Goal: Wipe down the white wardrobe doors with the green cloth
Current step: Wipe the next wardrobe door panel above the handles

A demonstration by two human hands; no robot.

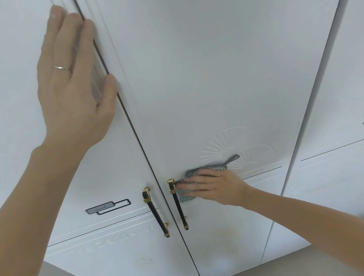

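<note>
Pressing the green cloth [187, 183] flat-fingered beside a black-and-gold handle [177, 205], your right hand [214, 185] works the white wardrobe door [203, 78]; your left hand [73, 82] rests spread, fingers straight, on the neighbouring door [5, 90].

A small grey badge [101, 208] on the left wardrobe door [104, 181] is showing a faint script word, seemingly "Smile"; embossed lettering [129, 236] below is staying unreadable.
</note>
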